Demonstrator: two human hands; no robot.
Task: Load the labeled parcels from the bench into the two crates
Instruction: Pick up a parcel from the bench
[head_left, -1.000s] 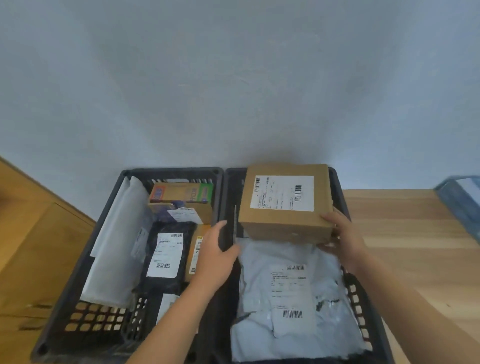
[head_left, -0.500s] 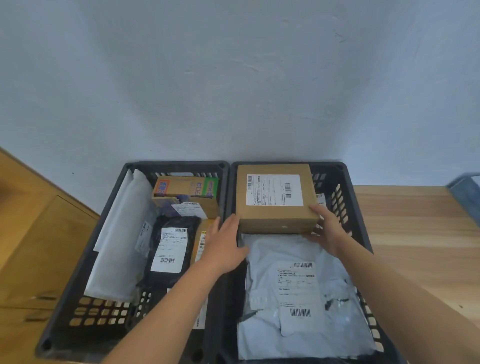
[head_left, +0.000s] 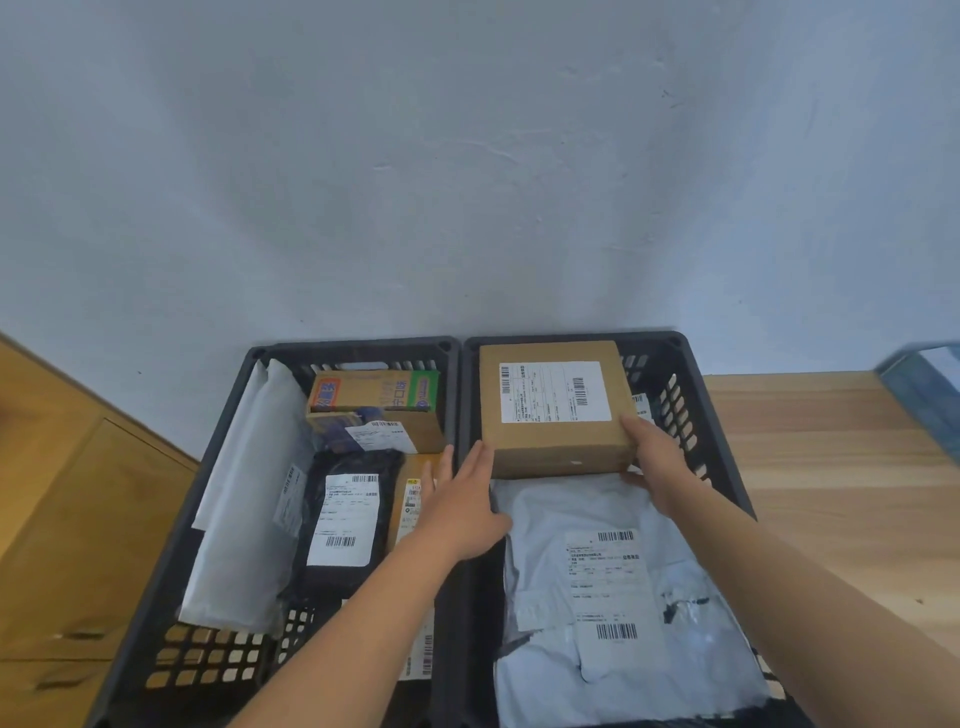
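Brown cardboard box (head_left: 550, 447), white barcoded label, in right crate (head_left: 670, 345); right hand (head_left: 657, 467) clamped on its corner; left hand (head_left: 457, 504), fingers straight

Place: looking like a small parcel-sorting corner, kinda mailroom vibes
Crates: a dark slotted crate (head_left: 363, 347) and a second crate (head_left: 654, 340) are sitting side by side against a plain white wall (head_left: 467, 182)
Parcels: a cardboard box (head_left: 561, 452), a grey mailer bag (head_left: 540, 525) and a black bag (head_left: 311, 551) are lying inside, each wearing a printed barcode label (head_left: 553, 392)
Furniture: a wooden bench (head_left: 831, 467) is running off to the right, a wooden cabinet (head_left: 78, 519) is standing on the left
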